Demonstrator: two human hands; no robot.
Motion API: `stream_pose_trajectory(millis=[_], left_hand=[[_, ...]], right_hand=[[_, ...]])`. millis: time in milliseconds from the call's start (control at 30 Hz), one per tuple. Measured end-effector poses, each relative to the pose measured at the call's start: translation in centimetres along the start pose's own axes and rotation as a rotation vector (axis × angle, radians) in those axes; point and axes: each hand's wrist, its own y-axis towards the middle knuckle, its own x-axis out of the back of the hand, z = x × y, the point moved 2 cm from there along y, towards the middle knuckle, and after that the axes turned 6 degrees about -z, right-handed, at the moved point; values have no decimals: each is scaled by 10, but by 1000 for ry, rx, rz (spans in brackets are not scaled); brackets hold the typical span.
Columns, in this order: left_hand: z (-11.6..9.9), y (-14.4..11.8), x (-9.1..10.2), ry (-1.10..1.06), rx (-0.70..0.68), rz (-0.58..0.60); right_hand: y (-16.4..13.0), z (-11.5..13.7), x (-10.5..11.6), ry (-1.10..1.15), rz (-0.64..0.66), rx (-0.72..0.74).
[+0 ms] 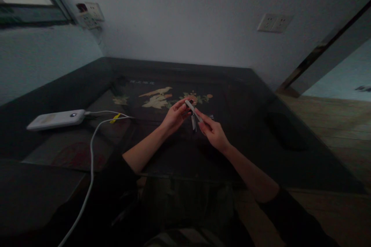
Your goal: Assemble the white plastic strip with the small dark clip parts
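Over the middle of the dark table, both hands hold a small slim item [193, 109]. It has a pale grey bar slanting down to the right and dark parts near its upper end. A thin shiny metal piece [193, 122] hangs below the bar between the hands; the dim light hides its exact kind. My left hand [175, 117] pinches the upper end near the dark parts. From the right, my right hand [213, 131] grips the bar's lower end between thumb and fingers. A small shiny object [211, 117] lies just behind my right hand.
At the left lies a white power bank [58, 119] with a white cable [92, 150] carrying a yellow tag [115, 118]. A dark flat object [285, 131] rests at the right. The table [179, 67] has a bird-and-flower picture and meets the wall [179, 15].
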Motion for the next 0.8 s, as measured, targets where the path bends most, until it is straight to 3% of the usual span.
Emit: stream_pose_trajectory(millis=[133,500,800], left_hand=[[0,0,-1,-1,-2,1],[1,1,0,-12,6,0],[1,2,3,-2,-28,-24]], right_hand=[[0,3,-1,-2,17,10],[4,-3,5,-29,-107,9],[-1,0,-5,190,86,-102]])
